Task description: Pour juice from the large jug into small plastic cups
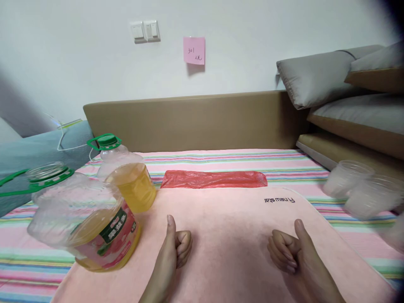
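Over the pink mat (227, 210), my left hand (178, 244) makes a fist with the thumb pointing up. Opposite it, my right hand (288, 246) is curled the same way, thumb raised. Neither hand shows anything in its fingers. Nearest my left hand stands a large clear jug (104, 240) with a red fruit label, a green handle and amber liquid low inside; its mouth looks uncapped. Behind it, a second jug (132, 185) has a green cap and more of the yellow liquid. A folded red plastic bag (214, 179) lies along the mat's far edge.
Several translucent plastic cups (349, 176) stand at the right on the striped sheet (195, 158). Grey and brown cushions (322, 75) are piled behind them. A brown headboard (195, 122) closes off the back, against a white wall with a pink note (194, 50).
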`<state>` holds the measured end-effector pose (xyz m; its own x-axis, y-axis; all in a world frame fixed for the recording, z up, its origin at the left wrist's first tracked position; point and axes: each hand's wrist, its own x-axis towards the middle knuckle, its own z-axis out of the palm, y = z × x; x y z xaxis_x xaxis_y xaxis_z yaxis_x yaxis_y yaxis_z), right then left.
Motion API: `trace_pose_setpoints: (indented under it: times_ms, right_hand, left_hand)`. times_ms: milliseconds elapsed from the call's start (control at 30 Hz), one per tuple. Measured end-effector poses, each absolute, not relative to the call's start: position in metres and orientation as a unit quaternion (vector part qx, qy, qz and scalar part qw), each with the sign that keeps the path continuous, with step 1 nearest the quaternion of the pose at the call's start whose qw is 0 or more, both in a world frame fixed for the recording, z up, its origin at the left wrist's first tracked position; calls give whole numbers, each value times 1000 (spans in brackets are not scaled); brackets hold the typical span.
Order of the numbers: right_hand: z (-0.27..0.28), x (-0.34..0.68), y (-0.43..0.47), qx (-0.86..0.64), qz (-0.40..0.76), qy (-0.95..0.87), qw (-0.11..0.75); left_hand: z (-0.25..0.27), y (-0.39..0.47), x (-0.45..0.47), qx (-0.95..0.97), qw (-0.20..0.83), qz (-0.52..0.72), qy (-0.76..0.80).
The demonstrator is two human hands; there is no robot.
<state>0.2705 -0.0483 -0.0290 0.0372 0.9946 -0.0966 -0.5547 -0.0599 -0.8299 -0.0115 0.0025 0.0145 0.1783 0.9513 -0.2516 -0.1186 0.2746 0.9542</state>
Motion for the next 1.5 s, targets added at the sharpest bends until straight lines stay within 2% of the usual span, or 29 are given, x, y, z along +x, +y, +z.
trace_pose_setpoints:
  times_ms: [1500]
  right_hand:
    - [-31, 271, -48, -376, 626, -310, 609]
  left_hand:
    - [15, 3, -13, 428, 636, 423, 482]
